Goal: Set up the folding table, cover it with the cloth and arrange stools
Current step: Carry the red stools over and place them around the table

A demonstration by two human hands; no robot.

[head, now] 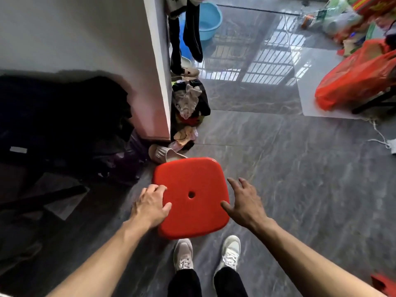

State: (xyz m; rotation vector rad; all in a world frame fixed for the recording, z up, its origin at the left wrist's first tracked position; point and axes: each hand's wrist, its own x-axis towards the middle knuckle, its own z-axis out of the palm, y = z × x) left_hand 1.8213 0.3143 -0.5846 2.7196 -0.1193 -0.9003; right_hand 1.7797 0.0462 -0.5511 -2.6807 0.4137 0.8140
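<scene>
The fingers (159,188) of the left hand (151,205) curl over the left edge of the red stool (190,198), with the thumb lying on top of the seat, so this hand grips the stool's rim. The right hand (242,202) is spread wide at the stool's right edge: its thumb tip touches or nearly touches the seat, while the other fingers splay out past the edge over the floor (300,179), holding nothing; whether the palm actually bears on the rim is hard to tell from this angle. The stool sits between the two hands, its square seat with rounded corners facing up and a small round hole (191,194) near the middle. Just below the stool's near edge are the person's two pale sneakers (230,251) on the grey marbled floor. Just beyond the stool's far left corner lies a beige slipper (165,154), and behind that a heap of clothes (188,112) rests against the corner of a white wall (150,67). Left of the stool is a dark pile of bags (64,125). Far beyond the stool stands a blue basin (209,20), and well off to its right are orange plastic bags (355,78).
</scene>
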